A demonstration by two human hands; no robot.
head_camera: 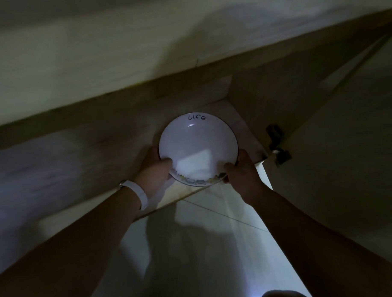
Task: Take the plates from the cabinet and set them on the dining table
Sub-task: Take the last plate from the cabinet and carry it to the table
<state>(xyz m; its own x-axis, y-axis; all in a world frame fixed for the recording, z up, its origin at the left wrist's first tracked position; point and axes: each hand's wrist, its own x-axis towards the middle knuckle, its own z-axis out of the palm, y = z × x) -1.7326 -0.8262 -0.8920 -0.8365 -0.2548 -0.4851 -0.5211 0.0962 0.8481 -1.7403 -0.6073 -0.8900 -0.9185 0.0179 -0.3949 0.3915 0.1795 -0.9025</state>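
Note:
A white plate [197, 144] with a thin dark rim and the word "Life" written at its far edge sits at the front of the low cabinet shelf [238, 115]. A patterned band shows along its near edge. My left hand [154, 169] grips the plate's left near rim, thumb over the top. My right hand [242, 171] grips the right near rim the same way. A white band is on my left wrist. The scene is dim, so whether more plates lie under this one is not clear.
The open cabinet door [338, 165] stands at the right, with a metal hinge [277, 145] by the shelf's front corner. A closed cabinet front [58, 175] runs to the left. Pale tiled floor [205, 248] lies below between my arms.

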